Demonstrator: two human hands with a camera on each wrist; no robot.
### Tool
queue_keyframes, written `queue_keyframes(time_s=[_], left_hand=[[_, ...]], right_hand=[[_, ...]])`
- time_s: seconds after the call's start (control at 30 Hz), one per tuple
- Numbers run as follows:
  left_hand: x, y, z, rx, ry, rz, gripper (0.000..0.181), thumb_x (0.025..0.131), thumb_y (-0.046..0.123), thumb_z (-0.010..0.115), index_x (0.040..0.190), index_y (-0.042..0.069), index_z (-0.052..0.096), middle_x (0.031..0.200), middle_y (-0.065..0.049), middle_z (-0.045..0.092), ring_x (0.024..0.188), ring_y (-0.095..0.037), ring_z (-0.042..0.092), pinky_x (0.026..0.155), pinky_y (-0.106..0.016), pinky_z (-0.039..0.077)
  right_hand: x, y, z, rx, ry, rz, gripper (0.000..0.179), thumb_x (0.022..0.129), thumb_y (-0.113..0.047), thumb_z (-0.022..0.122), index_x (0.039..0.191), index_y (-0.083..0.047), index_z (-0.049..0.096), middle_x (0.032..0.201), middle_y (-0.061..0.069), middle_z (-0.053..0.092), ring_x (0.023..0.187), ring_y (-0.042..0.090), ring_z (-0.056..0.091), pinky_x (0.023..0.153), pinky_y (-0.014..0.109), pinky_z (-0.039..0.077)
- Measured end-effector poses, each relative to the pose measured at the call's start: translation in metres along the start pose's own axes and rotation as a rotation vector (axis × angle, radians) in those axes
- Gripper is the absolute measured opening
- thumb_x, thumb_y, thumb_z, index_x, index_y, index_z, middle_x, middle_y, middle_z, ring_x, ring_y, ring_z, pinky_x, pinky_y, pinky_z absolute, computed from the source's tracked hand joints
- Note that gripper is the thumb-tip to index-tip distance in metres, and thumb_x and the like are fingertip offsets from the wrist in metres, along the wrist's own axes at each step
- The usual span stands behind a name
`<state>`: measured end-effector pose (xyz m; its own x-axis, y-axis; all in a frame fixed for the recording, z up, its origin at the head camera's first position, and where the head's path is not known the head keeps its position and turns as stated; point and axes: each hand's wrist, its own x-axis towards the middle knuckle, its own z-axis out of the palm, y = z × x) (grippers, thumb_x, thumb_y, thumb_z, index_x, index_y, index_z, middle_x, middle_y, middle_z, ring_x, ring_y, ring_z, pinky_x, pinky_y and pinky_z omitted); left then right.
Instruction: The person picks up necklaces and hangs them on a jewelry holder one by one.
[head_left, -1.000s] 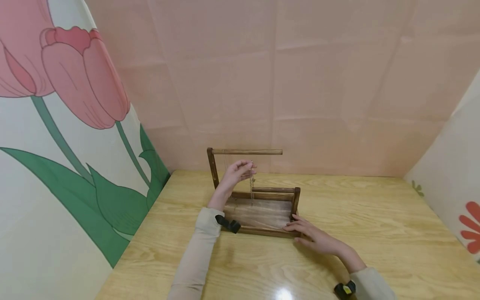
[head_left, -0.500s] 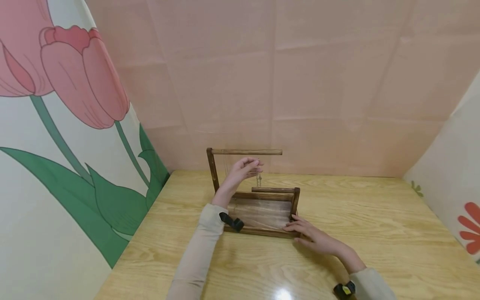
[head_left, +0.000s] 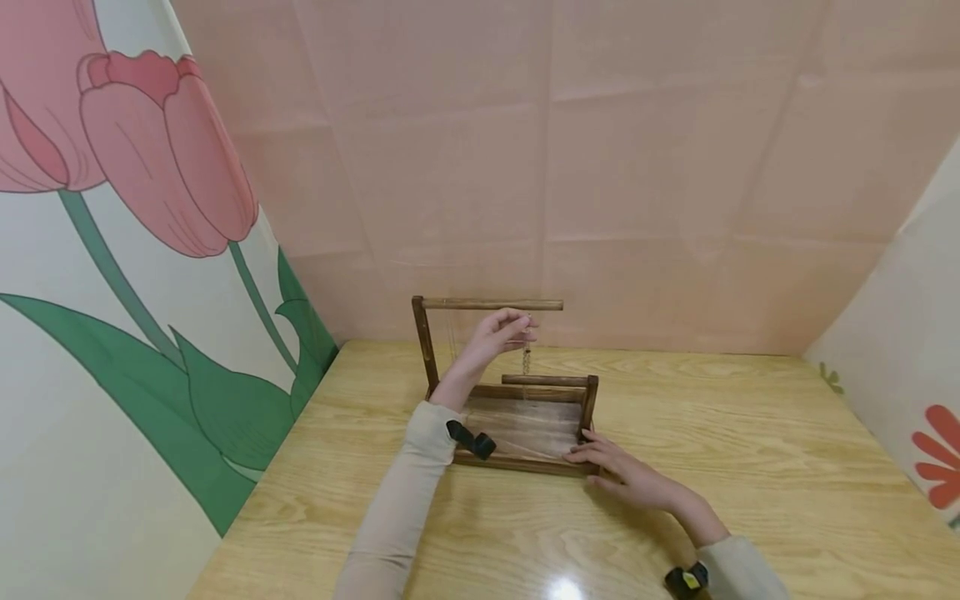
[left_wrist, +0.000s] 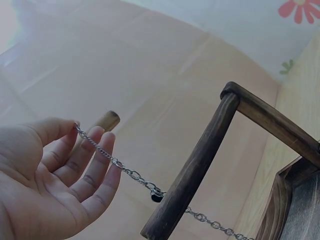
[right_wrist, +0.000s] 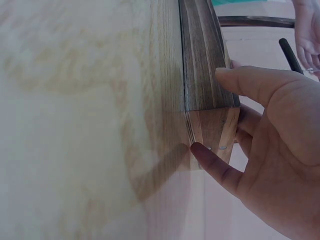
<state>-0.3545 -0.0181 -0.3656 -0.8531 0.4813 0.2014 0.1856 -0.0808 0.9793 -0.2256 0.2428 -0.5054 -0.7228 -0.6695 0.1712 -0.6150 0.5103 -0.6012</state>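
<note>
Nearest, on the pale wood table, the right hand holds the near right corner of the brown wooden stand, its thumb on the front face and its other fingers about the end; farther in, the left hand makes a narrow pinch, with the upper end of a silver chain at the thumb tip, the other fingers gently bent; the chain hangs over the stand's tray, close by the lower bar, but whether they touch I cannot tell; the upper bar appears just above this hand; behind stands a pink backdrop.
</note>
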Motion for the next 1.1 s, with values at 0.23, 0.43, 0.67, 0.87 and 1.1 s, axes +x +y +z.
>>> queue_keyframes(time_s=[0.23, 0.43, 0.67, 0.87, 1.1], left_hand=[[0.002, 0.003, 0.006, 0.021, -0.007, 0.010, 0.032, 0.095, 0.026, 0.053, 0.117, 0.002, 0.054, 0.124, -0.022, 0.056, 0.101, -0.031, 0.061, 0.093, -0.036, 0.050], [0.003, 0.007, 0.010, -0.018, -0.006, 0.017, 0.033, 0.094, 0.028, 0.055, 0.115, 0.003, 0.056, 0.122, -0.020, 0.058, 0.107, -0.041, 0.056, 0.095, -0.041, 0.049], [0.005, 0.014, 0.014, 0.004, -0.013, 0.038, 0.039, 0.094, 0.028, 0.055, 0.119, -0.001, 0.054, 0.123, -0.019, 0.058, 0.104, -0.035, 0.059, 0.092, -0.037, 0.051], [0.009, 0.019, 0.017, 0.004, -0.022, 0.052, 0.031, 0.095, 0.024, 0.053, 0.115, 0.000, 0.055, 0.122, -0.020, 0.058, 0.107, -0.039, 0.057, 0.095, -0.042, 0.049], [0.014, 0.025, 0.020, 0.025, -0.054, 0.048, 0.032, 0.097, 0.024, 0.050, 0.118, 0.000, 0.053, 0.125, -0.019, 0.056, 0.109, -0.039, 0.055, 0.097, -0.043, 0.047]], right_hand=[[-0.001, 0.000, 0.000, 0.011, -0.009, 0.012, 0.040, 0.096, -0.013, 0.051, 0.135, -0.017, 0.046, 0.148, 0.026, 0.021, 0.136, 0.048, 0.012, 0.097, 0.072, 0.024], [-0.001, -0.001, 0.000, 0.007, -0.003, 0.002, 0.039, 0.096, -0.015, 0.050, 0.135, -0.016, 0.046, 0.147, 0.028, 0.021, 0.135, 0.050, 0.012, 0.096, 0.072, 0.025], [-0.001, -0.003, -0.002, 0.003, 0.004, -0.008, 0.038, 0.097, -0.015, 0.050, 0.134, -0.015, 0.047, 0.146, 0.032, 0.020, 0.131, 0.055, 0.013, 0.094, 0.074, 0.025], [-0.001, -0.001, -0.004, 0.010, 0.000, -0.015, 0.038, 0.097, -0.014, 0.050, 0.134, -0.015, 0.047, 0.146, 0.032, 0.020, 0.132, 0.054, 0.012, 0.094, 0.074, 0.024], [-0.001, 0.004, -0.003, -0.003, 0.007, -0.036, 0.039, 0.096, -0.012, 0.050, 0.135, -0.016, 0.047, 0.145, 0.030, 0.025, 0.133, 0.053, 0.013, 0.095, 0.073, 0.023]])
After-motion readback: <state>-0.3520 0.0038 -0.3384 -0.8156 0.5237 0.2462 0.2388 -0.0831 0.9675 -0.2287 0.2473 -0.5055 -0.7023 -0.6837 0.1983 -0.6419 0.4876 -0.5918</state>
